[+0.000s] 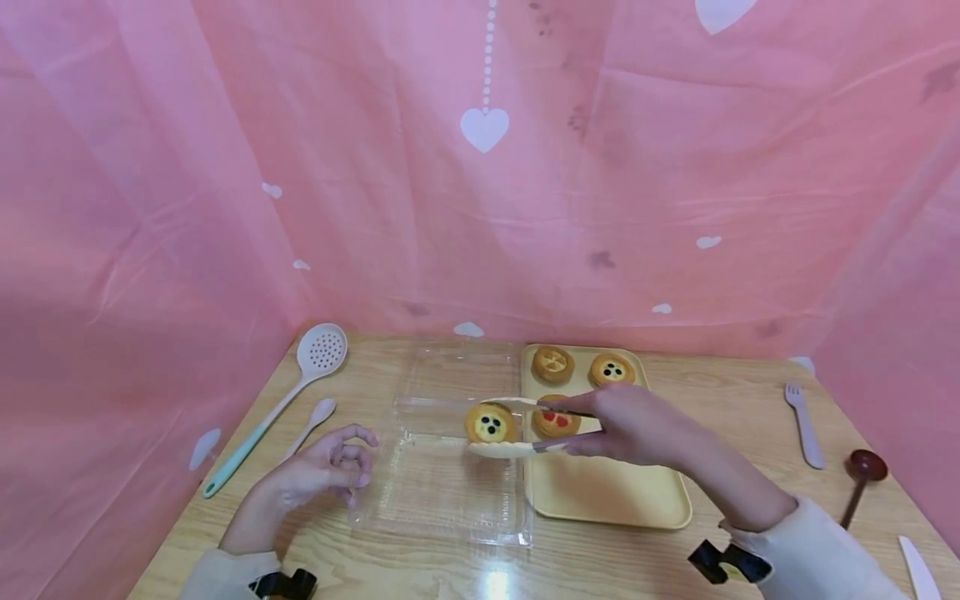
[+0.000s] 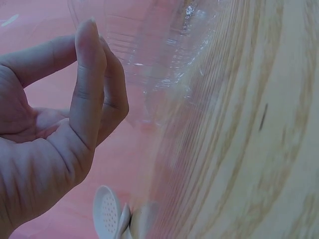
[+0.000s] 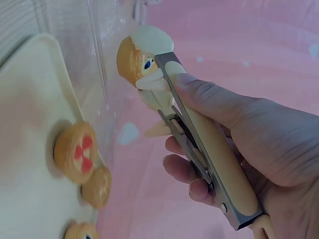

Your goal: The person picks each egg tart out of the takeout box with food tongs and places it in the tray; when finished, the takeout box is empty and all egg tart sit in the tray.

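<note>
My right hand [image 1: 633, 425] grips a pair of tongs [image 3: 209, 149] with cream handles, metal sides and pale tips. Between those tips is an egg tart [image 1: 491, 423] with a yellow top and dark dots, held above the clear plastic container [image 1: 450, 533]. The container stands with its lid folded back. At its left side is my left hand [image 1: 330, 467], fingers loosely bent and holding nothing. To the right, a cream tray [image 1: 611, 500] bears a tart with red pieces [image 1: 555, 423], a tart with a cross-like top [image 1: 552, 364] and another dark-dotted tart [image 1: 612, 369].
A skimmer [image 1: 322, 350] with a mint handle and a small pale spoon [image 1: 311, 425] lie at the left. Toward the right edge are a pale fork [image 1: 805, 425], a dark red ladle [image 1: 866, 467] and a white knife [image 1: 917, 567]. Pink cloth [image 1: 480, 233] surrounds the table.
</note>
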`<state>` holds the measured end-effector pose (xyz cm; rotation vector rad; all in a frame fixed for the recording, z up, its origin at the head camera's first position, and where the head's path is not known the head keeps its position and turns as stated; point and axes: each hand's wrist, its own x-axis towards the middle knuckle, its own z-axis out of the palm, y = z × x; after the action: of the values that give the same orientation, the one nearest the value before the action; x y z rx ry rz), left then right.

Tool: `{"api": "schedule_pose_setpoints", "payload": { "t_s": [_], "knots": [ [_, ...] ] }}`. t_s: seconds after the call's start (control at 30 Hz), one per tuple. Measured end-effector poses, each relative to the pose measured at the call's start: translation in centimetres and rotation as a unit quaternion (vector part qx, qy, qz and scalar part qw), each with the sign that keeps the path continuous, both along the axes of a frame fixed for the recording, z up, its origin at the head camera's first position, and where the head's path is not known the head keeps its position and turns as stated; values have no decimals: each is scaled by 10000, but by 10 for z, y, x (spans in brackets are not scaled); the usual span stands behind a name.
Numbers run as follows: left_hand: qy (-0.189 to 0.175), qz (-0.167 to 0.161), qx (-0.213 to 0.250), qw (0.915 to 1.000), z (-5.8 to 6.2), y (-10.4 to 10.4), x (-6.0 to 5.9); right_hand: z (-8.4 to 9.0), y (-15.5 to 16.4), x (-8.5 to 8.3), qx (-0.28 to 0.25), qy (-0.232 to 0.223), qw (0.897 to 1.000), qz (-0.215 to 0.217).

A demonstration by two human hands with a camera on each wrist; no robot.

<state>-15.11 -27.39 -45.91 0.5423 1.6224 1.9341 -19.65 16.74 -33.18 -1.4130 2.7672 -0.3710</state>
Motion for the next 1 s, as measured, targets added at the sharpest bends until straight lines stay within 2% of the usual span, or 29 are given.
{"api": "schedule_pose_setpoints", "payload": {
  "t_s": [0.13,0.27,0.6,0.77,1.0],
  "knots": [
    [5,3,-23,10000,-1,1,1,5,25,5,-305,-76,9995,-93],
    [71,-37,17,10000,0,1,0,7,57,11,-520,88,9981,-332],
    [83,-77,22,9999,-1,0,1,-6,131,22,-402,804,9906,-1031],
    [72,-108,123,9998,-1,-1,0,-16,147,18,-286,783,9907,-1077],
    [102,-75,70,9999,-2,0,1,-26,147,10,172,600,9895,-1305]
  ]
}}
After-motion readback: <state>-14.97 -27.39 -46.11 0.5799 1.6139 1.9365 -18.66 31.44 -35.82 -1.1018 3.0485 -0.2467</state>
